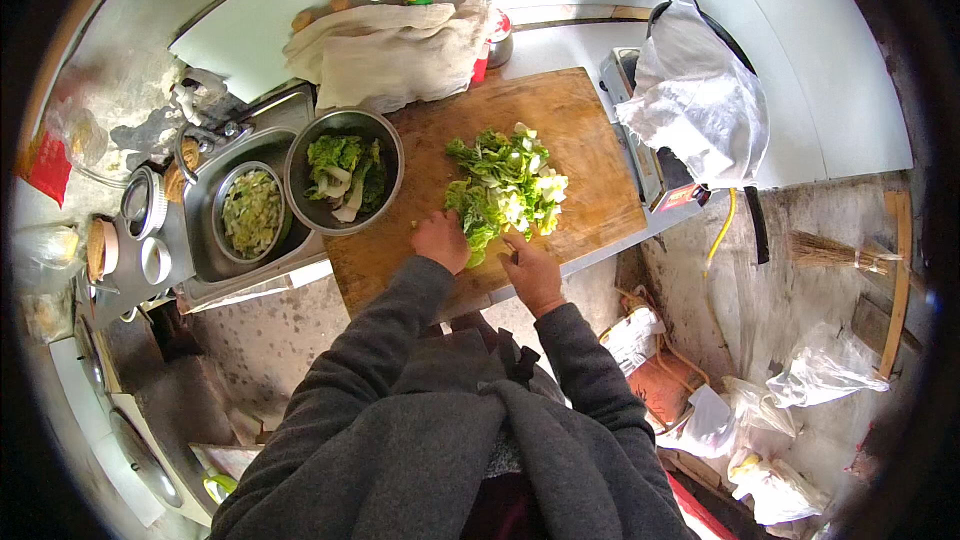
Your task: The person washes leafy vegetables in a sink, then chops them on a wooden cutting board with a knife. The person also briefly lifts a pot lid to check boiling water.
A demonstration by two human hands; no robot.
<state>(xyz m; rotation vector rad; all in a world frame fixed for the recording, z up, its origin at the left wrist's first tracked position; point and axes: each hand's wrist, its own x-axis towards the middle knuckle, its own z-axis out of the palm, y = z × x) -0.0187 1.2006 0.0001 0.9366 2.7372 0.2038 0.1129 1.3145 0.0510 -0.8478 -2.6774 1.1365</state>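
Chopped leafy greens [514, 176] lie in a loose pile on a large wooden cutting board [592, 135]. My left hand [442, 241] is at the pile's lower left, its fingers curled at the leaves' edge. At the lower right of the leaves is my right hand [531, 274], with its fingers bent round what may be a knife handle; no blade can be made out. A steel bowl [297, 199] holding larger leaves [345, 172] stands at the board's left edge.
The steel sink [202, 229] at left contains a bowl of chopped pale vegetables [251, 214]. Behind the board lie a crumpled cloth [390, 52] and a jar [500, 45]. A gas stove [637, 157] stands at right, with a cloth-covered pan [697, 90] on it.
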